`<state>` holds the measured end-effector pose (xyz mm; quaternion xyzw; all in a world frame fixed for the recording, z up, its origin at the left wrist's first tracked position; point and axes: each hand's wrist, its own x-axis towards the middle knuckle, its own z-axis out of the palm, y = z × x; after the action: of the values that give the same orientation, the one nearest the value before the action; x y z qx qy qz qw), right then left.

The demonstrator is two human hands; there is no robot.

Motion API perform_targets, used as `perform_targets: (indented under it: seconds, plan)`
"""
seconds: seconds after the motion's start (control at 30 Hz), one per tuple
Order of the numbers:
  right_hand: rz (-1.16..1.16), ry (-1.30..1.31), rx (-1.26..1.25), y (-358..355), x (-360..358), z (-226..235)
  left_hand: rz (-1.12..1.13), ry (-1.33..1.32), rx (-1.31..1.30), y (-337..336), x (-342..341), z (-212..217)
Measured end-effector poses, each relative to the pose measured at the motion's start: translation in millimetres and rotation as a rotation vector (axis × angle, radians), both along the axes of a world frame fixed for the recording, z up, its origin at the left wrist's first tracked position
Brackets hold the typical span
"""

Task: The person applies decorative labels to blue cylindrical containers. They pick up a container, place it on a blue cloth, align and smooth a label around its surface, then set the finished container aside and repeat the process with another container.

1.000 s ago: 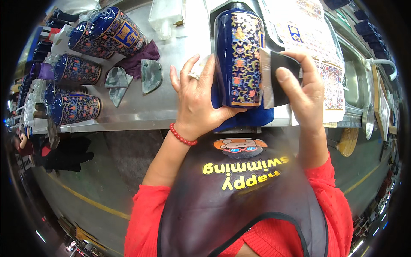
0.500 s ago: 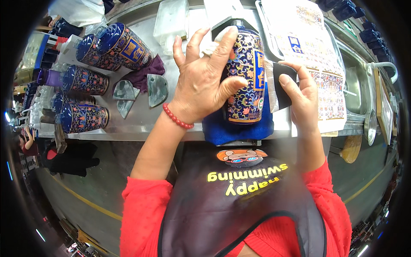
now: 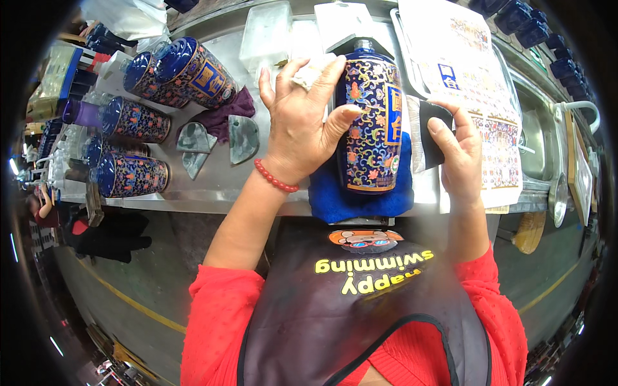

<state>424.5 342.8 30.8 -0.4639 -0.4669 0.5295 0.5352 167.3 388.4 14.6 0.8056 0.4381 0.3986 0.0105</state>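
Pinches a flat black scraper [image 3: 436, 135] in the right hand [image 3: 462, 154] just beside the bottle [image 3: 373, 132], laid on a blue cloth [image 3: 326, 196] probably to stop rolling, and holds a white wad [image 3: 310, 74] among fingers of the left hand [image 3: 297, 125]

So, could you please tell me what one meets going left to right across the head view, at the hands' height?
Patterned blue bottle, two green marbled pieces, single fan-shaped green piece, left hand, central patterned bottle, flat black tool, right hand, metal sink.
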Motion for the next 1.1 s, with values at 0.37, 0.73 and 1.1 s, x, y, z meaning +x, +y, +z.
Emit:
perform_targets:
  seconds: [0.37,0.73,1.1]
  plan:
    - [0.522,-0.658,1.036,-29,-22,22,-0.025,-0.201,-0.234,-70,-8,-28]
    - [0.205,-0.704,0.777,-46,-20,22,0.087,0.003,-0.153,-89,3,-29]
    - [0.442,-0.784,0.899,-57,-24,23,0.087,0.071,-0.100,-84,9,-21]
